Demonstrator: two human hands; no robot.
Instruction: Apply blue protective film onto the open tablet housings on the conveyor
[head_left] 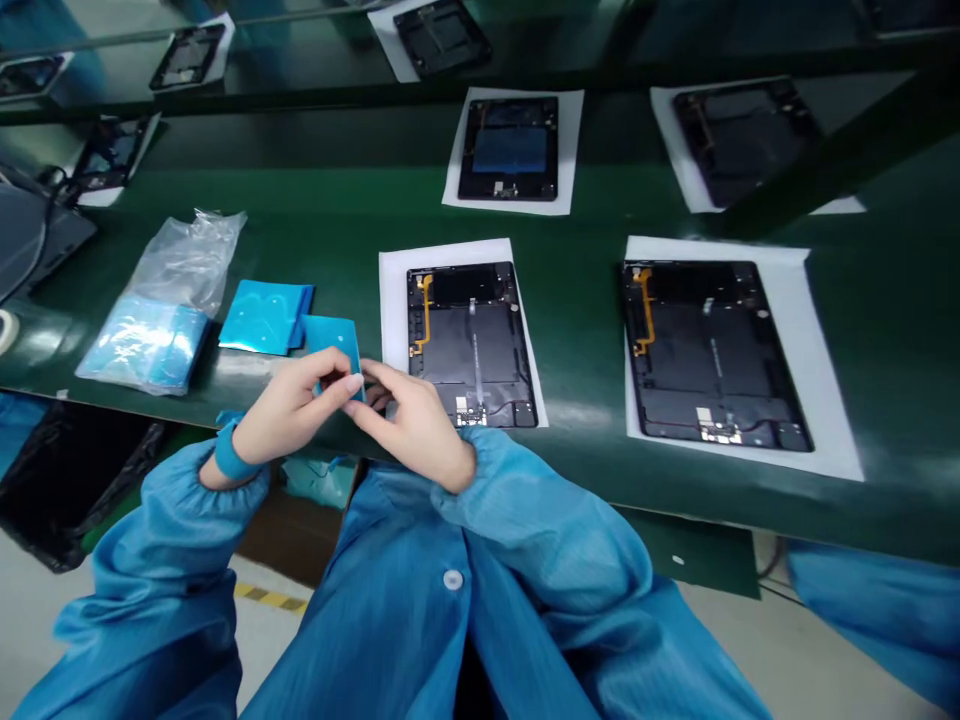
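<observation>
Both hands meet at the near edge of the green belt (pixel 585 330). My left hand (pixel 289 405) pinches a small blue film sheet (pixel 330 340) by its lower corner. My right hand (pixel 416 425) has its fingertips closed on the same corner of the sheet. Just right of the hands lies an open black tablet back (pixel 471 345) with an orange flex cable, resting on a white sheet of paper (pixel 390 300).
A stack of blue film sheets (pixel 264 316) and a clear plastic bag (pixel 161 315) of more lie to the left. A second tablet back (pixel 712 350) sits on paper to the right, others (pixel 510 148) farther back. A black bin bag (pixel 67 480) hangs below left.
</observation>
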